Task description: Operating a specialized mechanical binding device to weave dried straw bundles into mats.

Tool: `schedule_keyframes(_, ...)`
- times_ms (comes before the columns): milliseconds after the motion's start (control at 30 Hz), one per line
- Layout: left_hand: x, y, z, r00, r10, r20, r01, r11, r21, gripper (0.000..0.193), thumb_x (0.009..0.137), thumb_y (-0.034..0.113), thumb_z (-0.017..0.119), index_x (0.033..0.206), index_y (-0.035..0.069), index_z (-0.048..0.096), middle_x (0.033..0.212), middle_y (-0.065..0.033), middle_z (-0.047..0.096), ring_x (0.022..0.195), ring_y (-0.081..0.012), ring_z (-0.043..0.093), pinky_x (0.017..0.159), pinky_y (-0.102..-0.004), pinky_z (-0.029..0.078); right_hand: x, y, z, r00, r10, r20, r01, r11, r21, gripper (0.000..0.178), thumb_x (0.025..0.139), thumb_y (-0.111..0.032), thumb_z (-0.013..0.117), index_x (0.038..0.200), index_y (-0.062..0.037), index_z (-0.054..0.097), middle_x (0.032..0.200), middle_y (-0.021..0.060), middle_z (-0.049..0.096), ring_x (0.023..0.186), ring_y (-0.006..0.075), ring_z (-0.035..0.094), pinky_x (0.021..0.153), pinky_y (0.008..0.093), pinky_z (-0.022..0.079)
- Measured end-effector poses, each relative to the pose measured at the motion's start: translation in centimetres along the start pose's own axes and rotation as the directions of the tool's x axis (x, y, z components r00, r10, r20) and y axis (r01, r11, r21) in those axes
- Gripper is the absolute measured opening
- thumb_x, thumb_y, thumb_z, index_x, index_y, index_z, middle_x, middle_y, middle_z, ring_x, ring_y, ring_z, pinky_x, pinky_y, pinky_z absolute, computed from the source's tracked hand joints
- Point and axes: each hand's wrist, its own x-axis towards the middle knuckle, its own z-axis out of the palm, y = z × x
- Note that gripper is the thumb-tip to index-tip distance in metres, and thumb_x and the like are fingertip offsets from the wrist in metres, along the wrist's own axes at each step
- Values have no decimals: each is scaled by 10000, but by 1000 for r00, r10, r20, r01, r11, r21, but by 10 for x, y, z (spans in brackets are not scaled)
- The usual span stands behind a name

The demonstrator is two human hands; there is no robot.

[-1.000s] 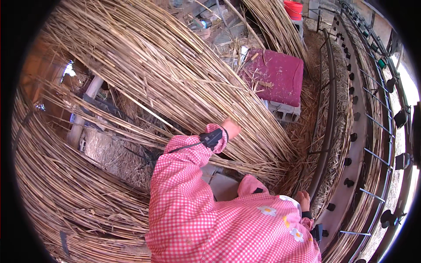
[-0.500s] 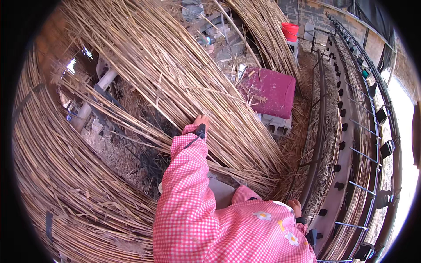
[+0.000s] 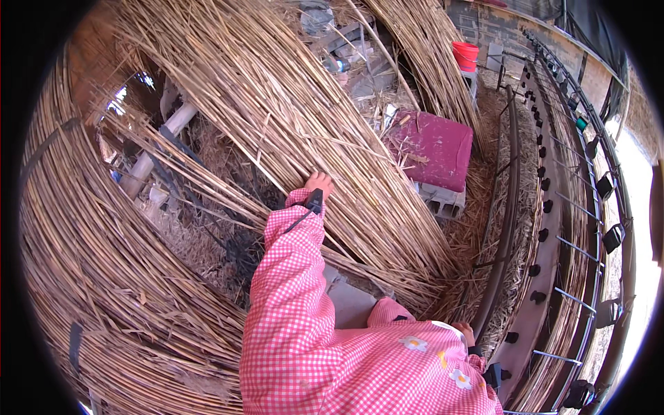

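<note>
My left hand (image 3: pixel 320 183) is on the near left edge of a thick sheaf of dry tan reeds (image 3: pixel 297 124). Its fingers curl down onto the stalks; their tips are lost among them. The sheaf runs diagonally from the far left to the middle right, cut ends at the lower right. My right hand (image 3: pixel 466 333) shows only in part beside my pink checked clothing, close to a curved dark pipe (image 3: pixel 496 277). Its fingers are mostly hidden, so what it touches is unclear. Both wrists carry black bands.
At left curves a large reed bundle (image 3: pixel 138 277) tied with dark straps. Ahead, a maroon cushion (image 3: pixel 439 152) lies on a concrete block (image 3: pixel 443 200); a red bucket (image 3: pixel 465 57) stands farther off. A long machine rail with black knobs (image 3: pixel 536 297) bends along the right.
The view has shifted slightly, so the sheaf, cushion and bucket appear a little farther right and lower. My left hand stays at the sheaf's edge; my right hand sits slightly lower.
</note>
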Motion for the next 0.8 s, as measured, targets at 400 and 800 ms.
schedule_keyframes(400, 28, -36, -5, 962, -180, 206, 137, 969, 207, 211, 750, 199, 490, 774, 73, 658, 948, -72, 500, 928, -262, 453, 907, -431, 265, 0, 23, 7, 998, -39, 41, 40, 999, -23, 264, 711, -248, 548, 919, -98, 608, 938, 156, 578, 917, 321, 535, 782, 393, 437)
schedule_keyframes(800, 99, 95, -165, 872, 463, 160, -363, 830, -422, 72, 638, 129, 571, 637, 65, 603, 606, -63, 606, 606, -239, 621, 593, -382, 494, 93, -58, -14, 983, -175, -54, 176, 984, 19, 367, 662, -118, 626, 1018, -47, 575, 903, 147, 605, 842, 311, 580, 735, 350, 471)
